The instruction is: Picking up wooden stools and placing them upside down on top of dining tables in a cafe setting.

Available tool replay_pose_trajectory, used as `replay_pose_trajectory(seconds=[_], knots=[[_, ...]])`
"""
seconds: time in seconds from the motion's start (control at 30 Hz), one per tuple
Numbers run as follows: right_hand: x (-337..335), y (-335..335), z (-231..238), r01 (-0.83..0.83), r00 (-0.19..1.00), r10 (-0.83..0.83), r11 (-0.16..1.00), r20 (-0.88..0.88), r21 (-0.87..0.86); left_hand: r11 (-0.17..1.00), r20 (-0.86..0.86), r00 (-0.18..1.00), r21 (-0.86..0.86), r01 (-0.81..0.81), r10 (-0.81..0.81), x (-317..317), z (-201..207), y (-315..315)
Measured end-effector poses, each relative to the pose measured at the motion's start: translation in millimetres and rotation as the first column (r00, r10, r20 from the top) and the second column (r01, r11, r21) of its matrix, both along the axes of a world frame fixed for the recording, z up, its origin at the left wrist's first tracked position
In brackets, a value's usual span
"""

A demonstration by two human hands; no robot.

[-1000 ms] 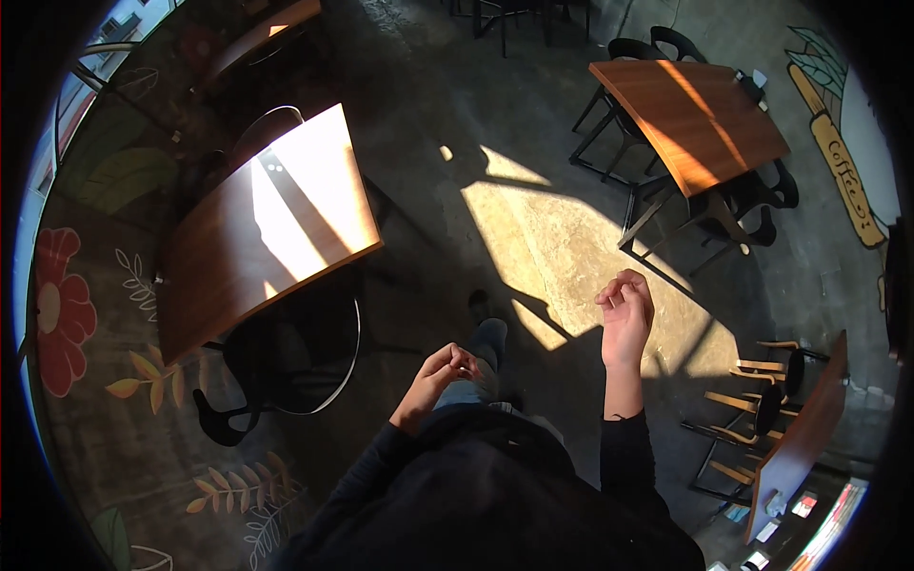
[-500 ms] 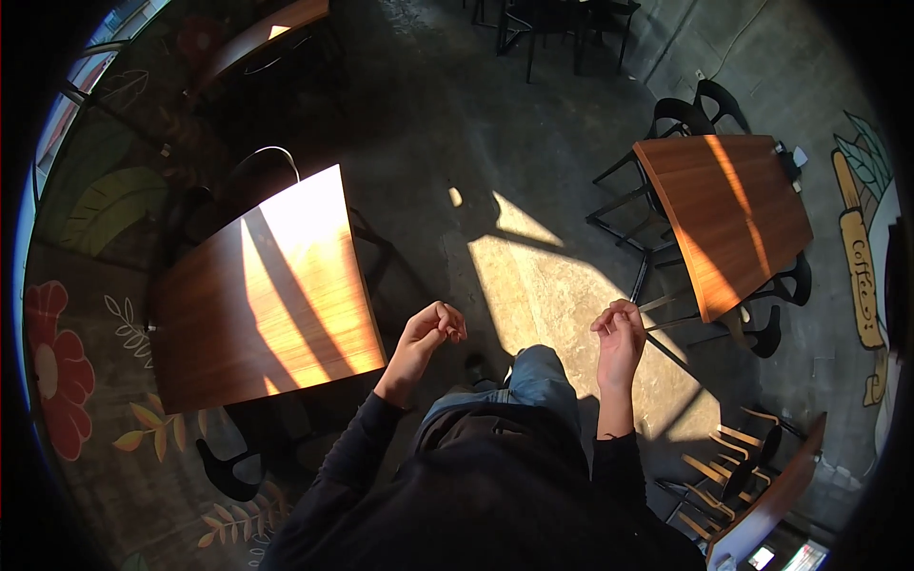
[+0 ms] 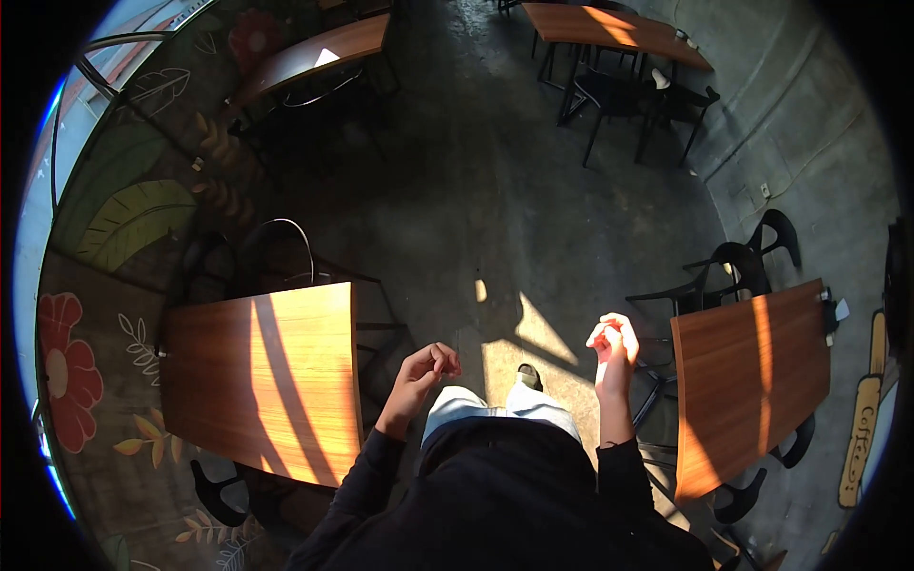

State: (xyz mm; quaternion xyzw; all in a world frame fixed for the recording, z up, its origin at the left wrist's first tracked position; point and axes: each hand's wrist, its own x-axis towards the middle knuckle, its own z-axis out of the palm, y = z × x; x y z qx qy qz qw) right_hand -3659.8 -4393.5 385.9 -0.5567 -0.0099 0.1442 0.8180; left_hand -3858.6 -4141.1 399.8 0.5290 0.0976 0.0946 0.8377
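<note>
My left hand point(image 3: 419, 377) is raised in front of my waist, its fingers curled loosely together, and nothing shows in it. Nearest to it is the right-hand edge of a wooden table point(image 3: 219, 381), which it does not touch. Sunlight falls on my right hand point(image 3: 615, 347), held up with its fingers bent inward, no object visible in them. To the right of that hand stands a second wooden table point(image 3: 724, 381), apart from it. Below my hands, my light blue trousers and one dark shoe point(image 3: 529, 377) show on the concrete floor point(image 3: 457, 228).
Black chairs point(image 3: 745, 262) crowd the right table, and another black chair point(image 3: 221, 493) stands by the left one. Farther off are a far-left table point(image 3: 352, 52) and a far-right table point(image 3: 628, 36). A painted wall point(image 3: 105, 314) runs along the left.
My view has tilted up and I have moved forward: the near tables sit lower in view and the far tables show more. Both hands stay raised and curled, the right now brightly lit.
</note>
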Motion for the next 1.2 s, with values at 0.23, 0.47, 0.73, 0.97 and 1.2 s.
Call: replay_pose_trajectory(seconds=[0.23,0.47,0.73,0.97,1.2], knots=[[142.0,147.8,51.5,-0.346,0.938,0.339,0.926,0.066,0.155,0.947,-0.056,0.947,-0.046,-0.318,0.316,57.8,-28.3,64.0],[235.6,295.9,25.7,-0.421,0.894,0.437,0.895,-0.099,0.149,0.857,-0.079,0.865,-0.116,-0.502,0.496,178.6,-37.2,189.9],[359.4,373.6,38.9,-0.378,0.926,0.378,0.926,-0.002,0.025,0.969,0.113,0.967,-0.121,-0.215,0.228,390.3,0.8,357.8],[494.4,413.7,-5.3,-0.17,0.973,0.156,0.983,-0.171,-0.075,0.997,0.098,0.993,-0.052,-0.053,0.058,568.8,8.9,438.8],[679.7,546.3,6.9,-0.337,0.936,0.318,0.934,-0.153,-0.121,0.971,0.112,0.975,-0.162,-0.174,0.193,679.7,-4.4,504.8]])
